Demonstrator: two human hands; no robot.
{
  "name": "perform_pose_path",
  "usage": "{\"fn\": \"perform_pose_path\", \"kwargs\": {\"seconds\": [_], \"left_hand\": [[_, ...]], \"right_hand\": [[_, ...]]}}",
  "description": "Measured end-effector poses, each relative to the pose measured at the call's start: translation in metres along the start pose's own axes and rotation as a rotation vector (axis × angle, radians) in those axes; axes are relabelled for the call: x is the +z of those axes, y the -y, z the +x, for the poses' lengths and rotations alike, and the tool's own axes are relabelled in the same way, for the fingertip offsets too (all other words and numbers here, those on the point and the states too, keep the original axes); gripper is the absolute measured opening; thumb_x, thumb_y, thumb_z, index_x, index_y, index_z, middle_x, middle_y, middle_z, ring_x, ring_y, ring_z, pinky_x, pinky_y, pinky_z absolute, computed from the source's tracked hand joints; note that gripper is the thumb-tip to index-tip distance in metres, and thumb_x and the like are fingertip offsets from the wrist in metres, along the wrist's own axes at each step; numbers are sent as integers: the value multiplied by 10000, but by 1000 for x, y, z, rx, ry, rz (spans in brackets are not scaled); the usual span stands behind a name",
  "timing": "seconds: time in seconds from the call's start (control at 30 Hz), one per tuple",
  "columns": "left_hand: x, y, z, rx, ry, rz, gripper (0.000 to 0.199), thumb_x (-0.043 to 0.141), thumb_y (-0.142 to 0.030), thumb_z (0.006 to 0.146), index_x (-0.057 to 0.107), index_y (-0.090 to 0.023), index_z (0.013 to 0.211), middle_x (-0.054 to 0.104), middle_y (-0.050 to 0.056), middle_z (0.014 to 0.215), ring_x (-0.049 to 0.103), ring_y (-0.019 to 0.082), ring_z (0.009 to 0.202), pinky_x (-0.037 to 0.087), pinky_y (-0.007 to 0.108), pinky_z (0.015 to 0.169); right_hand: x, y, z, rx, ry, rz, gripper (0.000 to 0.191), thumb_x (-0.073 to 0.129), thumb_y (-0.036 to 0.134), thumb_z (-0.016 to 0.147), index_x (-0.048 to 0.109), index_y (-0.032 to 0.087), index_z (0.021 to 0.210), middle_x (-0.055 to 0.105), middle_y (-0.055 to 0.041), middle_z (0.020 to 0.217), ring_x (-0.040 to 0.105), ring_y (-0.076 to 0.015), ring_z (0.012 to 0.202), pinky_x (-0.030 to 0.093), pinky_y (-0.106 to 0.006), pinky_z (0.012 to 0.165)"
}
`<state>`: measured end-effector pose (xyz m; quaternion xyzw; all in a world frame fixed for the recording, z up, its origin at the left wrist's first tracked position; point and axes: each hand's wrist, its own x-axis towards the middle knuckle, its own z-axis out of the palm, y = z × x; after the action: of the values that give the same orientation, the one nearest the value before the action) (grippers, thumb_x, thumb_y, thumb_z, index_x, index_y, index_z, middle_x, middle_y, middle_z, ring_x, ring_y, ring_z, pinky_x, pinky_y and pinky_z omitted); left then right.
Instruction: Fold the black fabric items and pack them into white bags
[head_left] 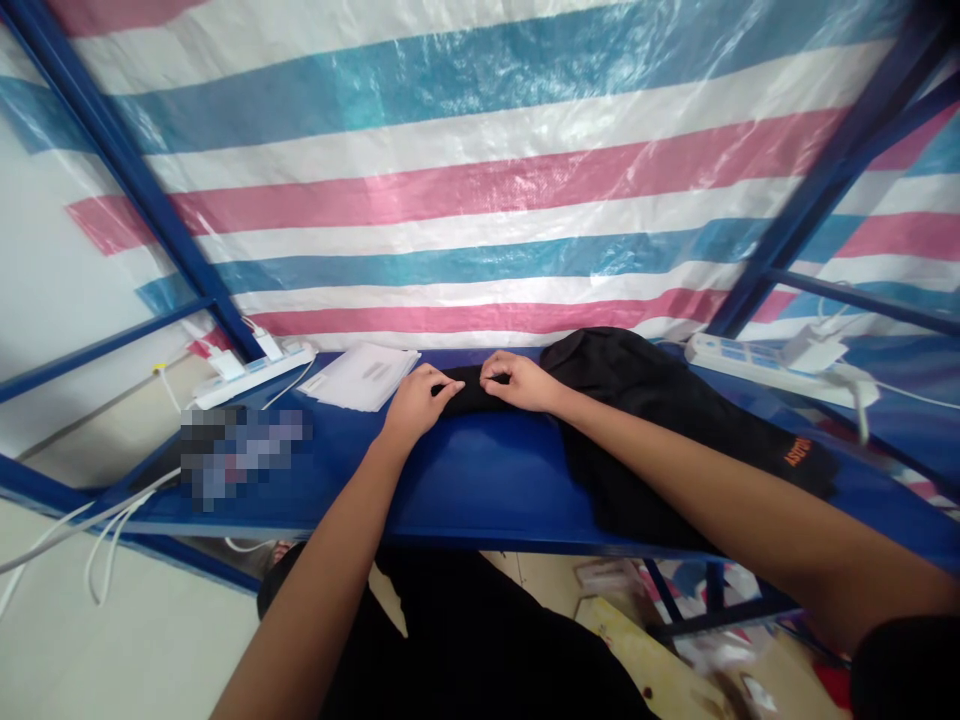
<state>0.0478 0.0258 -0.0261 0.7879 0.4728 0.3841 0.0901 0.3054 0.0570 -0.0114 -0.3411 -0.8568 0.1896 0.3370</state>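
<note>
Black garment [615, 370]: spread on the blue worktop [487, 480], its bulk behind and beneath the right forearm, orange lettering [797, 452] toward the right end.
Narrow black strip of cloth [472, 397]: reaching leftward from the bulk, directly under and between both hands.
Left hand [415, 402]: at the strip's left part, thumb and forefinger drawn close together; cannot tell whether they grip cloth.
Right hand [526, 383]: just beside it over the strip, fingers curled toward the thumb; its grip cannot be told either.
White papers [364, 377]: near the left hand, farther left.
</note>
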Motion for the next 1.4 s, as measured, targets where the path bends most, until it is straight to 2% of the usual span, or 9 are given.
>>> {"fn": "perform_pose_path", "kwargs": {"seconds": [0.17, 0.27, 0.37, 0.6, 0.8, 0.97, 1.1, 1.27, 1.4], "left_hand": [[1, 1, 0, -29, 34, 49, 327, 656, -481, 1055, 824, -240, 912, 721, 55, 897, 698, 238, 832, 577, 407, 843], [0, 1, 0, -54, 36, 45, 228, 699, -422, 1039, 795, -240, 940, 734, 36, 897, 696, 225, 826, 554, 377, 812], [-1, -3, -2, -16, 13, 78, 130, 697, -333, 1048, 754, -231, 991, 735, 38, 933, 689, 232, 906, 542, 376, 855], [-6, -21, -10, 307, 53, 304, 230, 647, -429, 1090, 722, -230, 1178, 726, 85, 1194, 651, 293, 1149, 476, 478, 1083], [-6, -11, -11, 232, 132, 172, 392, 803, -414, 990, 692, -219, 1311, 736, 91, 1260, 687, 303, 1187, 541, 432, 1026], [-9, -9, -8, 136, 112, -3, 316, 771, -512, 1011, 766, -251, 1189, 787, 42, 1136, 735, 259, 1060, 555, 398, 967], [-8, -13, -6, 117, 37, -16, 296, 760, -523, 1013, 766, -237, 1088, 750, 36, 1041, 707, 237, 980, 556, 387, 930], [-4, -9, -4, 67, 13, -1, 371, 716, -565, 1029, 747, -220, 895, 689, 48, 979, 672, 243, 989, 538, 412, 973], [-3, -2, -1, 28, 56, -35, 413, 658, -576, 1056, 718, -215, 864, 660, 37, 907, 656, 225, 896, 536, 391, 889]], "right_hand": [[-3, 8, -1, -234, -44, -188, 208, 660, 289, 1026, 785, 238, 1184, 712, -133, 1225, 674, -305, 1174, 551, -469, 1081], [-7, 13, -3, -357, 85, -273, 240, 603, 305, 1085, 770, 253, 1250, 740, -119, 1243, 674, -303, 1203, 538, -471, 1105], [-9, 14, -3, -369, 174, -281, 364, 766, 406, 1003, 749, 223, 1318, 745, -133, 1284, 698, -318, 1195, 560, -457, 1072], [-13, 8, 4, -245, 171, -191, 279, 798, 378, 977, 796, 238, 1219, 808, -89, 1157, 769, -282, 1055, 556, -392, 976], [-14, 3, 3, 7, 144, 158, 554, 871, 503, 886, 670, 222, 1320, 811, -18, 953, 751, -217, 833, 534, -322, 805], [-12, 3, 4, 151, 180, 375, 485, 836, 618, 879, 725, 209, 1116, 723, 24, 771, 589, -132, 621, 421, -246, 587], [-11, 4, 4, 257, 164, 436, 488, 795, 680, 883, 772, 208, 1004, 706, 6, 761, 606, -149, 617, 474, -265, 557], [-5, 10, 3, 29, -5, 78, 417, 675, 597, 1028, 836, 218, 962, 772, -61, 925, 734, -244, 871, 603, -396, 862], [-3, 17, -2, -276, -107, -200, 316, 603, 418, 1098, 813, 251, 1265, 732, -139, 1310, 683, -317, 1256, 536, -504, 1139]]}}
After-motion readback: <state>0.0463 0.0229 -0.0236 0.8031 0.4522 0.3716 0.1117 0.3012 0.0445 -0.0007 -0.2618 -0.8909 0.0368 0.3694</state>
